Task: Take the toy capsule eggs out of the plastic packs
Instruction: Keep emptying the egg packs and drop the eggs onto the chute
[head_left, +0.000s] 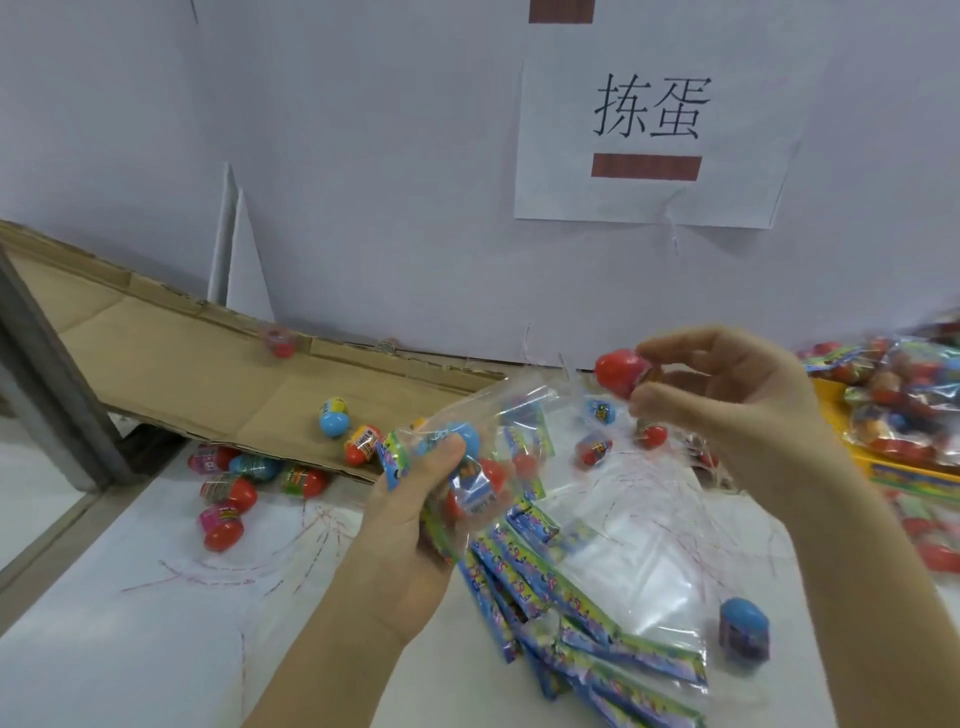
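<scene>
Head view: the left hand (410, 499) grips a clear pack (498, 441) by its printed header, a blue egg (460, 439) and a red one still inside; the right hand (727, 395) pinches a red egg (618, 373) between thumb and fingertips, just above the pack's open mouth; loose eggs (332, 415) sit on the cardboard ramp (208, 364) and on the table (130, 623) below it; empty packs (623, 597) pile under the hands; full packs (909, 405) wait at far right.
</scene>
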